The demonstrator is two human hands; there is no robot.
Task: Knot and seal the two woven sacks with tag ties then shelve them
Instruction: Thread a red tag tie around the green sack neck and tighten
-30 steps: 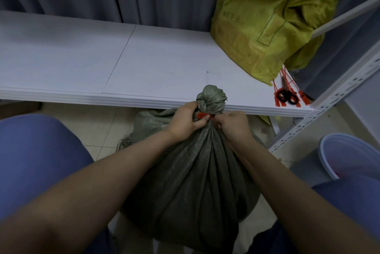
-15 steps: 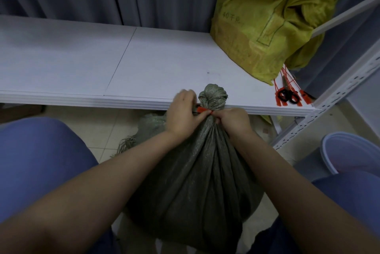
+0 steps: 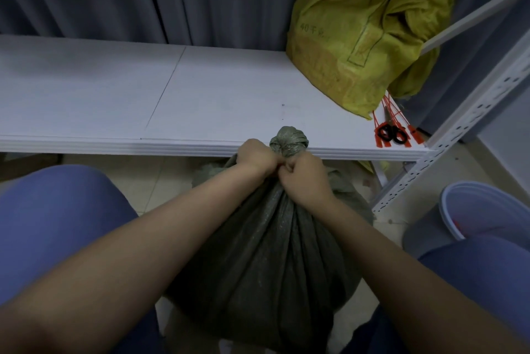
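Head view has your 2 hands bunched together at the neck of the dark sack (image 3: 266, 267), just below its knot (image 3: 289, 140). Your left hand (image 3: 256, 157) and right hand (image 3: 305, 178) are both clenched, fingers curled into the gathered cloth and knuckles touching. Whether a tag tie is pinched between them cannot be told, because the fists cover that spot. The dark sack stands on the floor between your knees, its knot level with the front edge of the shelf (image 3: 200, 101). The yellow sack (image 3: 358, 29) sits slumped at the shelf's right end, with spare red ties (image 3: 385, 115) and scissors (image 3: 391, 133) just beside it near the corner.

What could go wrong, as a judgement: if you cinch a tie over loosely gathered cloth, it may bite on 1 fold only and later slip off past the knot. A hard sideways tug could tip the sack toward the bucket (image 3: 487, 210) on your right. On the lift, the knot may catch under the shelf lip, and sliding the sack rightward could sweep the ties and scissors off.
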